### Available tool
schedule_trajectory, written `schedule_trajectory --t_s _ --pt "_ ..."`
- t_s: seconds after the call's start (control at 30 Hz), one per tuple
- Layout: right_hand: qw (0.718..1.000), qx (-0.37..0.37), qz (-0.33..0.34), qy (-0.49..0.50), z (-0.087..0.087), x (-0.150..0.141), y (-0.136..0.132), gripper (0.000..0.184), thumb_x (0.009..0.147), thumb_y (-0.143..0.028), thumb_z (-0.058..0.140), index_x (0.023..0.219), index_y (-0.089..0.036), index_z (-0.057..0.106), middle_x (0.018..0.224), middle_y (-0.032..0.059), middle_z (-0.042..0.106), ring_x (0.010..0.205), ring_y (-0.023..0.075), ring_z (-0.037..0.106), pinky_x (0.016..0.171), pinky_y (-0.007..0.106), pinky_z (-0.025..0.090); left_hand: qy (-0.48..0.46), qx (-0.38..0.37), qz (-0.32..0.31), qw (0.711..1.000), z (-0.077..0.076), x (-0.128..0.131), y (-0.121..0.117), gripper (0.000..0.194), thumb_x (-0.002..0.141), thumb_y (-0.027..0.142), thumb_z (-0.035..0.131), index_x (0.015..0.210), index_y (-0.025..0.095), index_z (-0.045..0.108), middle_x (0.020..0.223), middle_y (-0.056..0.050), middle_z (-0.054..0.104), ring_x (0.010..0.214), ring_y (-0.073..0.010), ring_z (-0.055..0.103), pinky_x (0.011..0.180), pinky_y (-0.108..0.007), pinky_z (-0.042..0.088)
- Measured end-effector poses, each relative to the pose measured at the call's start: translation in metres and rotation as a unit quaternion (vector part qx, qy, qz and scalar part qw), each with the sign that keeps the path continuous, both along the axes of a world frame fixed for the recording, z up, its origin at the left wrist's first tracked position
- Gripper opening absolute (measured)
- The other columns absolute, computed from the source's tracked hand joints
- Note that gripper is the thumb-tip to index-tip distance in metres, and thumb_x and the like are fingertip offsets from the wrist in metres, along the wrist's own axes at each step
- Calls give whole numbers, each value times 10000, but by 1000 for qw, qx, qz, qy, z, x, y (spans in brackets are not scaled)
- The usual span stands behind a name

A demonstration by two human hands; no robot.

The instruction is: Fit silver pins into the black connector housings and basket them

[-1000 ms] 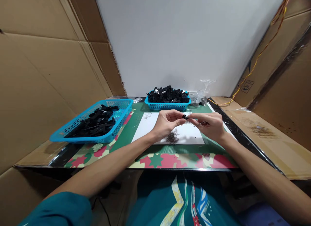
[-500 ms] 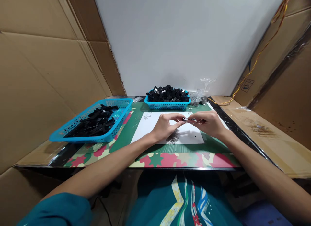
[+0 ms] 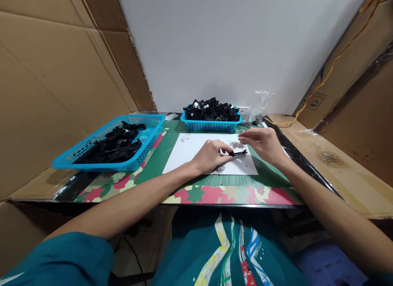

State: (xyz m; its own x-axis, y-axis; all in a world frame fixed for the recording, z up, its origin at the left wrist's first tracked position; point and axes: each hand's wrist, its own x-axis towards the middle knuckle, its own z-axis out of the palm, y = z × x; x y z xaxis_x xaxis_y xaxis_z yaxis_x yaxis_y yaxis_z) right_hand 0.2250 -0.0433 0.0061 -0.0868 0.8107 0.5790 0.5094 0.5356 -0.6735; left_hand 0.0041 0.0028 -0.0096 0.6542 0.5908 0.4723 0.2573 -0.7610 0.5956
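Note:
My left hand (image 3: pixel 212 155) rests on the white sheet (image 3: pixel 196 148) and pinches a thin black plastic part (image 3: pixel 238 153) that points to the right. My right hand (image 3: pixel 263 141) hovers just above and right of that part, its thumb and forefinger pinched on a tiny metal piece (image 3: pixel 245 132) that is too small to name. Two small heaps of tiny metal springs (image 3: pixel 236 144) lie on the sheet, one beside the right hand and one under the left hand.
A blue basket (image 3: pixel 144 144) of black parts stands at the left. A smaller blue basket (image 3: pixel 210 125) heaped with black parts stands at the back, with a clear plastic bag (image 3: pixel 254 112) beside it. Cardboard walls close in both sides. A green patterned mat (image 3: pixel 196 194) covers the table.
The hands were joined over the sheet, working a small black part together. Now they have come apart: the left has lowered with the black part, the right has drawn back to the right.

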Motion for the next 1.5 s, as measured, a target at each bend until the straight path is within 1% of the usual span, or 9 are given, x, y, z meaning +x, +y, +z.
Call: schedule_trajectory --t_s 0.1,0.17,0.3,0.5,0.73,1.1,1.33,1.4,1.5 --pt "988 -86 10 126 -1 -9 -2 381 808 -542 829 796 -171 742 705 76 745 642 230 742 627 380 647 6 15 -6 1000 -1 0 1 100 807 185 782 893 182 833 895 -49 813 789 -179 708 692 -270 530" --pt "982 -115 13 150 -3 -14 -2 421 770 -569 849 783 -167 722 703 86 750 626 236 751 619 386 666 5 27 -12 1000 -3 1 2 114 803 171 779 900 186 836 893 -45 813 789 -177 711 702 -273 531" --pt "982 -134 20 129 -7 -19 0 425 771 -579 842 772 -171 726 672 88 751 599 233 747 606 385 669 0 42 -23 999 -6 1 3 152 797 149 779 931 190 839 902 -44 815 791 -179 718 738 -289 534" --pt "984 -132 18 121 -9 -17 0 405 775 -558 844 736 -178 712 693 92 760 608 234 748 606 368 657 -3 36 -18 999 -6 2 1 147 800 166 773 923 194 848 867 -52 811 757 -185 721 699 -293 526" --pt "982 -149 21 116 -7 -18 -2 448 770 -605 827 717 -177 705 681 86 740 652 258 760 652 403 680 -13 36 -9 999 -6 4 -2 147 790 154 757 897 192 850 831 -48 805 711 -171 702 656 -280 505" --pt "992 -118 -14 50 -6 -21 -6 448 826 -607 767 708 -180 702 660 94 741 651 268 764 594 356 621 -20 19 -7 1000 -8 4 -2 106 779 188 734 816 175 833 794 -58 786 694 -168 680 636 -273 489" --pt "996 -46 -56 -51 -9 -25 -10 268 899 -372 703 704 -188 706 616 50 721 587 199 693 545 298 510 -7 19 -7 1000 -6 4 -1 116 768 165 714 798 159 825 779 -56 778 666 -159 661 607 -269 461" --pt "996 -39 -60 -48 -9 -27 -11 267 899 -369 707 704 -188 702 604 44 711 575 193 686 541 296 501 -3 24 -7 1000 -6 4 -1 114 766 155 715 800 157 823 785 -53 782 668 -157 663 616 -270 468" --pt "997 -48 -57 20 -8 -25 -9 310 885 -468 740 766 -183 713 663 65 735 599 210 711 572 322 555 -7 17 3 1000 -5 5 -1 99 764 155 726 811 157 813 798 -51 786 702 -166 682 656 -277 500"
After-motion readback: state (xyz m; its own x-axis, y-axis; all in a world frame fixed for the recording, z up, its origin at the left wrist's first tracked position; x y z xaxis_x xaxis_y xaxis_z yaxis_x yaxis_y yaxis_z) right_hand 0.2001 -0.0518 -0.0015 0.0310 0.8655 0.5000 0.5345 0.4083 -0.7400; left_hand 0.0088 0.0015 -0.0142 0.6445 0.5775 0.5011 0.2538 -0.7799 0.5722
